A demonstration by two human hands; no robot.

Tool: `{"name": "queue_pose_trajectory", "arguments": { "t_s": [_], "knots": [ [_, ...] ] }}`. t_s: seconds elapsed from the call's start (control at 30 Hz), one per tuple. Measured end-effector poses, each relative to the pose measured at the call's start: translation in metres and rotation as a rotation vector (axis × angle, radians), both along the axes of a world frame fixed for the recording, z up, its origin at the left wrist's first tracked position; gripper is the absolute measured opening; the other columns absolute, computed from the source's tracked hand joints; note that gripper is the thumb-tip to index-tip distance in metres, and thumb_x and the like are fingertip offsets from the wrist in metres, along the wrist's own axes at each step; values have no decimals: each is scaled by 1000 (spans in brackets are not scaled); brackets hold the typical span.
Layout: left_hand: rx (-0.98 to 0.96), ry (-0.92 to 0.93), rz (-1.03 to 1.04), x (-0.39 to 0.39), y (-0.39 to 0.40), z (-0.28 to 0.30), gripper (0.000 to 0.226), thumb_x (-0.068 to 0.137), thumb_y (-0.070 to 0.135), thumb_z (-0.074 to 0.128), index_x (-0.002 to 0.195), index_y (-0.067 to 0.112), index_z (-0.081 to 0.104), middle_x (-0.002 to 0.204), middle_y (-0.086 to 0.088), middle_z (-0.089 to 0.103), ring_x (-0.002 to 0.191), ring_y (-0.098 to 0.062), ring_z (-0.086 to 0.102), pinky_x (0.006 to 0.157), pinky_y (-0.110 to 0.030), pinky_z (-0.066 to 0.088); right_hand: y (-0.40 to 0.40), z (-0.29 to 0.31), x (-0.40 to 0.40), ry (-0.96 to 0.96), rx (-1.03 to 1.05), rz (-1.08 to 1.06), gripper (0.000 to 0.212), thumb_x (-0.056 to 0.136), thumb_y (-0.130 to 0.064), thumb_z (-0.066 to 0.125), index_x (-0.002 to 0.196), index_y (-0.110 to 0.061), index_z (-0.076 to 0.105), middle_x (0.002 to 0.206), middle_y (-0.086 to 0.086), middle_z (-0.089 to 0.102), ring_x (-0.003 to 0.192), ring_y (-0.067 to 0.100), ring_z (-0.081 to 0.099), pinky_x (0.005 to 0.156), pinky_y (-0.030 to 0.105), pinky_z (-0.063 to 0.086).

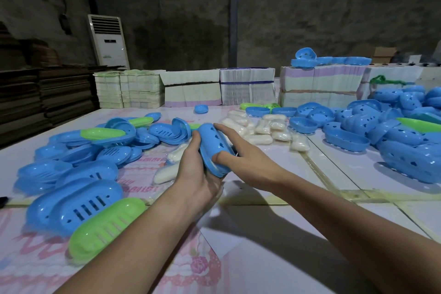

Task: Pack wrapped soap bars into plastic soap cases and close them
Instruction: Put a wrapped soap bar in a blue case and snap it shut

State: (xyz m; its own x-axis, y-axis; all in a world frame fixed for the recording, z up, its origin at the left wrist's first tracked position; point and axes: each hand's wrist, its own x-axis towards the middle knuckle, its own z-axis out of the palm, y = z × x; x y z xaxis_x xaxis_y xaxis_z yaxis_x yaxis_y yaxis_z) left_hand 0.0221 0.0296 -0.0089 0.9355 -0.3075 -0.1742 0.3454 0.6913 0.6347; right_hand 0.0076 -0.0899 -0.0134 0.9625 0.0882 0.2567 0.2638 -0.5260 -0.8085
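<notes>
I hold a blue plastic soap case above the middle of the table, both halves together, its holed side facing up. My left hand cups it from below and behind, thumb against its left edge. My right hand grips it from the right, thumb pressed on its near end, fingers along its far side. Whether a soap bar is inside cannot be seen. Wrapped white soap bars lie in a heap just beyond my hands, and one more wrapped bar lies left of my left wrist.
Loose blue and green case halves are piled at the left, more blue halves at the right. Bundled stacks of flat cartons line the table's far edge. A white air conditioner stands by the back wall.
</notes>
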Motion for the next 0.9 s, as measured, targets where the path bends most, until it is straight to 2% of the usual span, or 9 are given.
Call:
{"name": "queue_pose_trajectory", "arguments": {
  "t_s": [0.07, 0.17, 0.27, 0.4, 0.47, 0.53, 0.63, 0.8, 0.9],
  "knots": [
    [18, -20, 0, 1, 0, -2, 46, 98, 52, 54, 107, 9, 68, 79, -14, 75, 66, -27, 75, 63, -37, 63, -1, 1, -1, 10, 4, 14, 71, 68, -54, 54, 133, -67, 27, 117, -10, 51, 95, 4, 56, 70, 24, 50],
    [41, -44, -7, 1, -1, -3, 47, 98, 54, 52, 107, 10, 67, 74, -14, 75, 63, -27, 75, 57, -37, 63, -5, 4, -1, 30, 14, 43, 73, 71, -49, 59, 135, -66, 27, 117, -11, 54, 97, 4, 59, 80, 24, 47],
    [62, -68, -9, 0, -3, -3, 49, 100, 56, 48, 107, 11, 66, 71, -13, 74, 62, -26, 75, 58, -37, 62, -8, 5, -2, 36, -5, 64, 73, 74, -48, 63, 137, -63, 29, 93, -19, 54, 80, -4, 61, 71, 15, 45],
    [79, -57, -18, -2, -3, -3, 51, 101, 56, 45, 106, 9, 65, 72, -16, 74, 64, -27, 75, 62, -39, 62, -12, 3, -1, 34, 20, 93, 70, 80, -43, 66, 139, -58, 31, 80, -11, 53, 64, -8, 59, 61, 8, 43],
    [82, -39, -41, -5, -4, -2, 53, 100, 58, 46, 109, 9, 66, 78, -17, 76, 71, -28, 76, 71, -40, 62, -11, 3, 0, 37, 30, 90, 68, 78, -51, 66, 135, -61, 32, 86, -13, 56, 69, -9, 61, 69, 14, 45],
    [80, -27, -76, -9, -6, -1, 56, 97, 60, 49, 117, 11, 66, 95, -18, 76, 93, -30, 75, 93, -45, 57, -10, 4, -1, 45, 48, 74, 64, 74, -64, 62, 131, -66, 32, 103, -15, 60, 82, -6, 65, 77, 20, 49],
    [134, -106, -126, -10, -9, -2, 62, 98, 65, 41, 128, 15, 65, 122, -15, 72, 120, -30, 65, 112, -53, 42, -10, 9, -4, 4, -10, -20, 59, 73, -68, 56, 126, -69, 31, 116, -12, 58, 90, 3, 65, 76, 23, 50],
    [208, -213, -286, -14, -13, -7, 72, 97, 69, 32, 133, 14, 62, 126, -14, 69, 116, -28, 66, 93, -42, 53, -25, 2, -20, -83, -168, -174, 65, 71, -63, 54, 125, -73, 19, 110, -9, 55, 88, 14, 61, 78, 33, 51],
    [291, -270, -349, -19, -19, -11, 74, 94, 73, 27, 140, 24, 58, 135, -3, 66, 134, -20, 53, 98, -39, 46, -45, 1, -35, -86, -171, -265, 63, 72, -59, 56, 124, -74, 21, 106, -12, 55, 83, 7, 58, 69, 28, 46]
  ]
}}
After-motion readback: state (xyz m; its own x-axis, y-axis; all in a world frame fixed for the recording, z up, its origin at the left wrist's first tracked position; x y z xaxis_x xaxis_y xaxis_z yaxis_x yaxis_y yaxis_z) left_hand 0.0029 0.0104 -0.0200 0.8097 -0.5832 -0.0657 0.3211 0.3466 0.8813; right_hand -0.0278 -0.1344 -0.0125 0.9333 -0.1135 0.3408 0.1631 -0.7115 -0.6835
